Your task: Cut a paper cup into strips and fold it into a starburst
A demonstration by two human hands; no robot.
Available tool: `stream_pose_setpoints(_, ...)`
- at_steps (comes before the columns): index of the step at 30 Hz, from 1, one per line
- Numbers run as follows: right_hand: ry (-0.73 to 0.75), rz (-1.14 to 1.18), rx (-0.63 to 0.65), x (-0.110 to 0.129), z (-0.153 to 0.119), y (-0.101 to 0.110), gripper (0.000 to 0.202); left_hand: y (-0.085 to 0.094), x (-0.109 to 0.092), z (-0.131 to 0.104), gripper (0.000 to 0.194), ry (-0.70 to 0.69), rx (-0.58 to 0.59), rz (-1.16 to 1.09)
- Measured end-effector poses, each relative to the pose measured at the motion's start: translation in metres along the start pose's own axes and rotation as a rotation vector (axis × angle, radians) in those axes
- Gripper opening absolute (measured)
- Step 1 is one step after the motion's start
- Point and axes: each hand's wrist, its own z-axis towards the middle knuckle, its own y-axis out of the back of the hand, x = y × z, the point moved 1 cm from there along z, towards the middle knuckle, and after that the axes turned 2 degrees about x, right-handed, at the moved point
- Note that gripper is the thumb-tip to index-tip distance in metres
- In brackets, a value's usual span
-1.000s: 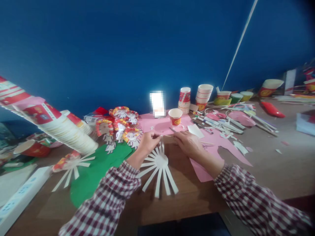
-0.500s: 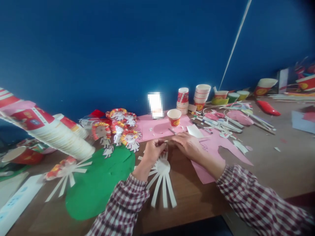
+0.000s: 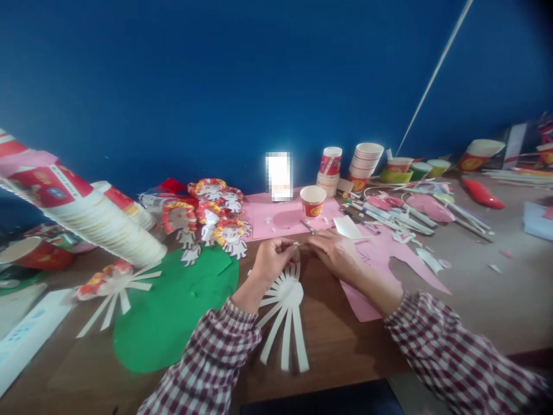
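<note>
A white paper cup cut into strips lies splayed like a sun on the brown table, round base in the middle. My left hand is closed in a pinch on the end of one far strip. My right hand meets it from the right, thumb and fingers pressed together at the same strip end; its fingertips are partly hidden. Left of my left hand lies a green paper shape. Another cut cup with curled red-and-yellow strips overlaps its left edge. A single paper cup stands beyond my hands.
A leaning stack of paper cups rises at left. Paper lion cutouts lie behind the green shape. Pink paper, markers, cup stacks and a red object lie towards the blue wall.
The view has shifted slightly, so things at the right sit further right. Both hands stay together at the strip end, with only small finger movement.
</note>
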Motion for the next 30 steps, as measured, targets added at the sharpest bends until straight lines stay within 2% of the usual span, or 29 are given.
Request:
stream_pose_setpoints(11,-0.006,-0.074,0.023,0.0057,0.0007,0.0019,0.022,-0.0019,0.0015,-0.0005,0.025,-0.08,-0.001,0.091)
stream_pose_setpoints(22,-0.005,0.084,-0.012,0.0044,-0.0012,-0.0003,0.022,-0.0026,0.0041,-0.0004,0.029,-0.068,0.034,0.036)
stream_pose_setpoints(30,0.026,0.176,-0.01,0.0029,-0.0009,-0.0005,0.021,-0.0005,0.0056,0.0019,0.032,-0.092,0.032,0.107)
